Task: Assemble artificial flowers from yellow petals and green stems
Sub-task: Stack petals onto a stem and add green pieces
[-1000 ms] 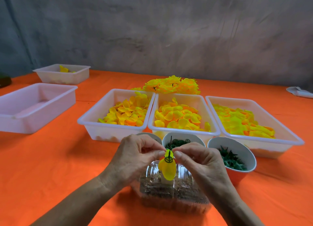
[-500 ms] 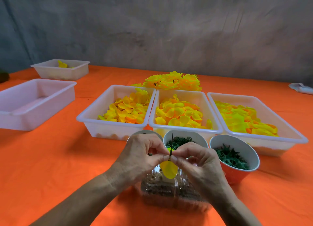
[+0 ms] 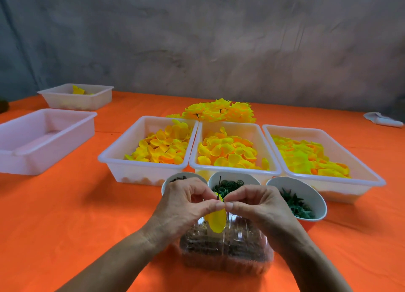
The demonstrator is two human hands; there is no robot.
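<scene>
My left hand [image 3: 186, 202] and my right hand [image 3: 256, 206] meet fingertip to fingertip above a clear plastic box [image 3: 225, 252]. Between them they pinch a thin dark green stem [image 3: 219, 186] that points up, with a yellow petal [image 3: 217, 221] hanging below the fingers. Three white trays hold loose yellow petals: the left tray [image 3: 122, 158], the middle tray [image 3: 232, 170] and the right tray [image 3: 350, 171]. A heap of finished yellow flowers [image 3: 221, 111] lies behind them.
Three white cups stand in front of the trays: a left cup [image 3: 173, 179], a middle cup with green rings [image 3: 232, 178] and a right cup with green star pieces [image 3: 306, 191]. Two more white trays [image 3: 43, 134] [image 3: 76, 97] sit at the far left. A white object [image 3: 381, 120] lies far right.
The petal slid down the stem until the fingers covered its top. The thumbs and forefingers closed tighter around the stem, and the view tilted so the table sits lower.
</scene>
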